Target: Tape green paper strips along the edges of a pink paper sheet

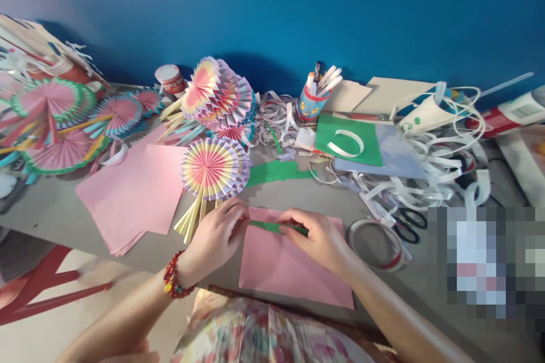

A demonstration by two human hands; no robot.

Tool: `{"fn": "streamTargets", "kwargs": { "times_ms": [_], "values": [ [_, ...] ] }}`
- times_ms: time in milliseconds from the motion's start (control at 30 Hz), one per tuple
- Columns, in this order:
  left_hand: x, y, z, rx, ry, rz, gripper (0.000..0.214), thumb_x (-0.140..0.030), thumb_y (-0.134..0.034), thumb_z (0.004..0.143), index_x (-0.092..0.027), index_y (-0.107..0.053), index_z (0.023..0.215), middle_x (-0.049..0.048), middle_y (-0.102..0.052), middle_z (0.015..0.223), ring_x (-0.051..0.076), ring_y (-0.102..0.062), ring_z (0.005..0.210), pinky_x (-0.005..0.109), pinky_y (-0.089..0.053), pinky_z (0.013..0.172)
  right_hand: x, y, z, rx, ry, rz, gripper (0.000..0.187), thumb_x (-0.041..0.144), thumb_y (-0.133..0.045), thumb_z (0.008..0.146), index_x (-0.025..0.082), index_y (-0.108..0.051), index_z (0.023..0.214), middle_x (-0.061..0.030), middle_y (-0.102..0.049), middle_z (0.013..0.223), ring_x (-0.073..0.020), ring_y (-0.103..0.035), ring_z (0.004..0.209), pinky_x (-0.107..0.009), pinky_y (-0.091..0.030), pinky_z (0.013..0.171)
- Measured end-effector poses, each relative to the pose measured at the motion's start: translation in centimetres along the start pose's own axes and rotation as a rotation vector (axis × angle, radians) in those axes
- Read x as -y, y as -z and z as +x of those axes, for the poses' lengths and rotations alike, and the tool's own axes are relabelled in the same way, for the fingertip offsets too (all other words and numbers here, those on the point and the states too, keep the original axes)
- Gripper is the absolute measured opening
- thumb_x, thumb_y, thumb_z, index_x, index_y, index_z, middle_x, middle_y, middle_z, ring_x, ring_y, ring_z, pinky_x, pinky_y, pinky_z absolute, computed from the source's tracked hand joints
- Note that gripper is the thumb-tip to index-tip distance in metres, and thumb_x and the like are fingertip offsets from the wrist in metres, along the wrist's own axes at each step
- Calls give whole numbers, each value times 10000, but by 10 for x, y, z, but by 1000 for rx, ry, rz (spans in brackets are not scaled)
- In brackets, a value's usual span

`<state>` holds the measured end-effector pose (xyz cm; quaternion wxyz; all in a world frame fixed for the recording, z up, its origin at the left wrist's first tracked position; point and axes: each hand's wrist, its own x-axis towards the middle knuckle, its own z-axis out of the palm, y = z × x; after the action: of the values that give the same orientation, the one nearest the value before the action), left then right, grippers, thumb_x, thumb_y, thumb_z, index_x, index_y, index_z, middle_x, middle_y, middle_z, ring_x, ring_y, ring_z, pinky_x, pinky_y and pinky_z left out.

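My left hand (217, 235) and my right hand (317, 238) both pinch a narrow green paper strip (272, 227) stretched between them. The strip lies over a pink sheet (289, 272) at the table's front edge. A red bead bracelet (174, 281) circles my left wrist. Just beyond my left hand lies a round pleated paper fan (215, 167) with pale stick handles.
A pile of pink sheets (131, 198) lies at left, with more pleated fans (59, 125) behind it. A green card (349, 142), a pen cup (313, 102), white paper curls (430, 159), scissors (409, 224) and a tape roll (377, 244) sit at right. A glue pot (170, 79) stands by the blue wall.
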<state>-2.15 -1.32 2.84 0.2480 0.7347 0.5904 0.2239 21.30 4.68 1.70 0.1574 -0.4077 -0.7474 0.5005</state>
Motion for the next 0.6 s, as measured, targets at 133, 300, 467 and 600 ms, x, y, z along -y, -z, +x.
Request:
{"fn": "streamTargets", "kwargs": {
  "times_ms": [133,300,467,600],
  "values": [
    [-1,8,7,28,15,68,162,-100,-418,924,-192,-551,915,62,-602,1017,179,-600,882,288,-478,761,1,6,-7,-92,-37,-166,140,234,-565,889,264,-674,971,6,-759,977,-192,-706,894,-262,-487,749],
    [1,3,13,58,54,151,138,-126,-421,910,-198,-536,883,37,-611,944,164,-597,767,274,-459,677,-8,9,-15,-163,-89,-231,148,268,-529,899,266,-666,957,1,-766,916,-193,-718,829,-255,-478,654],
    [4,-4,17,79,90,209,97,-161,-466,916,-202,-545,875,21,-621,902,162,-606,737,265,-446,664,-16,2,-18,-225,-112,-200,115,278,-548,903,263,-631,981,8,-758,869,-187,-716,802,-256,-467,673],
    [6,-6,20,86,117,259,94,-174,-478,921,-200,-552,868,14,-625,898,152,-596,693,262,-431,628,-19,-4,-20,-271,-64,-315,94,259,-531,912,256,-621,942,12,-748,827,-188,-699,736,-262,-436,645]
  ]
}}
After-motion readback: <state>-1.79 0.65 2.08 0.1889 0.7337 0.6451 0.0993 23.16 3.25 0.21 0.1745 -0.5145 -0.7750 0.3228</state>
